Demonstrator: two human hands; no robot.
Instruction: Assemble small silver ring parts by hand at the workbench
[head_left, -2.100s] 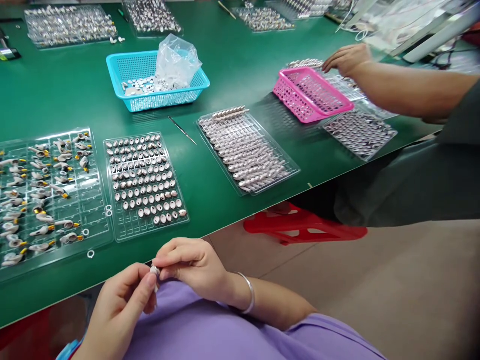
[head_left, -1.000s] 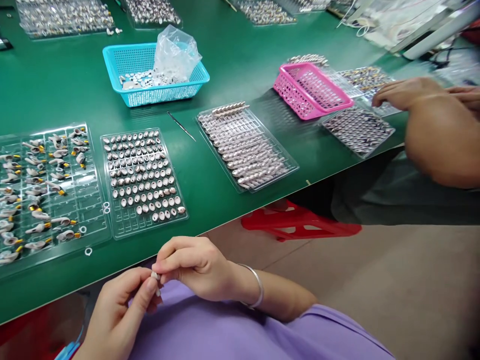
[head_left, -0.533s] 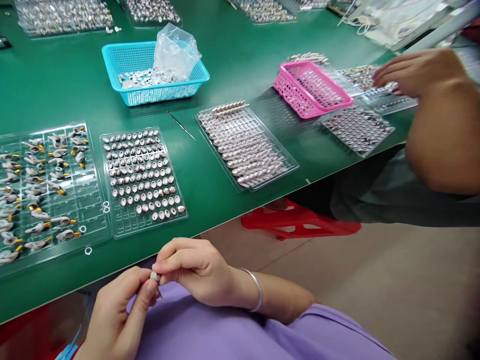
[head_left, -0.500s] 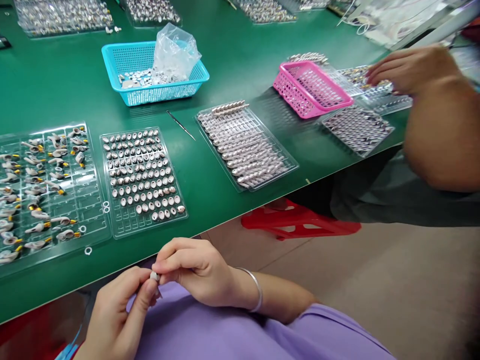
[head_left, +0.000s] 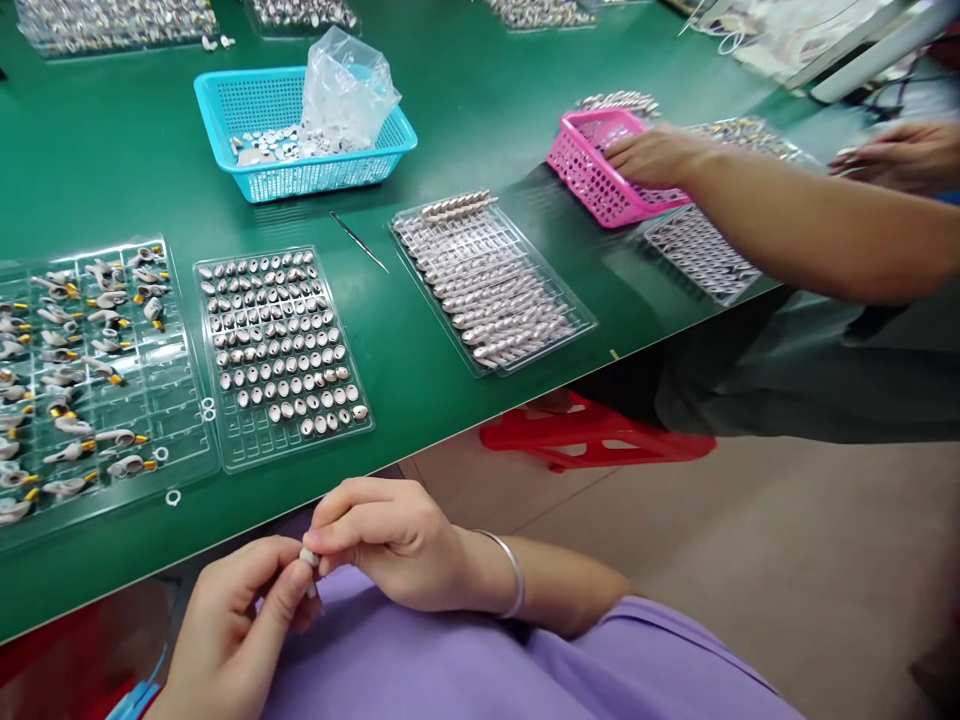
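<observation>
My left hand (head_left: pixel 236 625) and my right hand (head_left: pixel 386 540) meet over my lap, just below the green table's front edge (head_left: pixel 420 435). Both pinch one small white part (head_left: pixel 308 558) between their fingertips; most of the part is hidden by the fingers. My right wrist wears a silver bangle (head_left: pixel 514 585). The nearest tray on the table is a clear one with rows of small silver caps (head_left: pixel 279 345). To its left lies a clear tray of white earbud-like parts with yellow tips (head_left: pixel 82 370).
A clear tray of long silvery pieces (head_left: pixel 487 285), thin tweezers (head_left: pixel 358 242) and a blue basket with a plastic bag (head_left: pixel 300 135) lie farther back. A co-worker's hand (head_left: pixel 656 155) rests on a pink basket (head_left: pixel 592 175). A red stool (head_left: pixel 592 440) stands under the table.
My hands stay together on the small part, barely shifting. The co-worker's hand has moved left from the far trays onto the pink basket. The view has tilted slightly down.
</observation>
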